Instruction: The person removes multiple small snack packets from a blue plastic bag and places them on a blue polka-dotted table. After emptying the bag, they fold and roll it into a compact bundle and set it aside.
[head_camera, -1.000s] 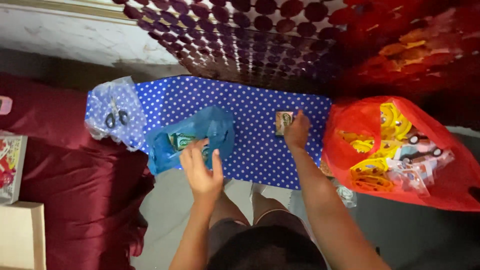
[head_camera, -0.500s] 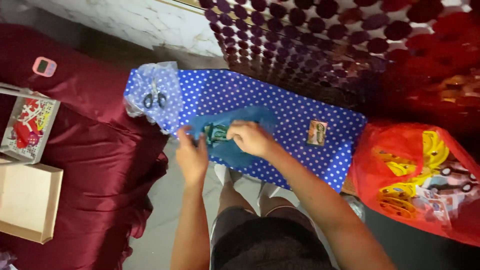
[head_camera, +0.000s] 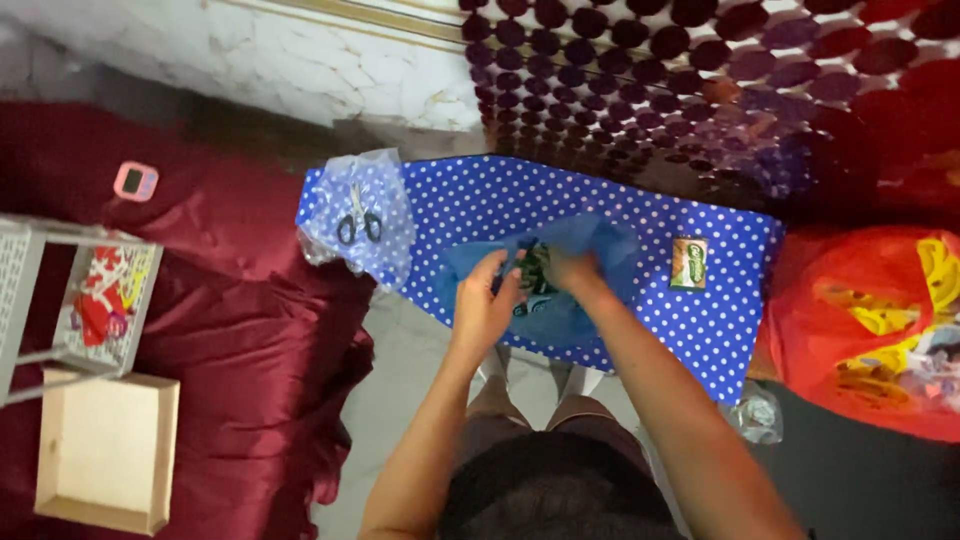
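Observation:
A blue plastic bag (head_camera: 580, 300) lies on a blue sheet of white-dotted wrapping paper (head_camera: 470, 200). My left hand (head_camera: 482, 303) grips the bag's near-left edge. My right hand (head_camera: 572, 270) is inside the bag's mouth, closed on a small green packet (head_camera: 535, 272) that is partly hidden by the fingers. Another small green and tan packet (head_camera: 689, 263) lies on the paper to the right, apart from both hands.
Scissors (head_camera: 358, 222) rest on a clear plastic bag (head_camera: 355, 180) at the paper's left end. A red bag of yellow toys (head_camera: 870, 330) sits right. Dark red cloth (head_camera: 230, 330), a grey basket (head_camera: 60, 300), a tan box (head_camera: 105, 450) and a pink timer (head_camera: 134, 181) lie left.
My right hand left the packet on the paper and went into the blue bag beside my left hand. The view has shifted, so everything sits further right in the picture.

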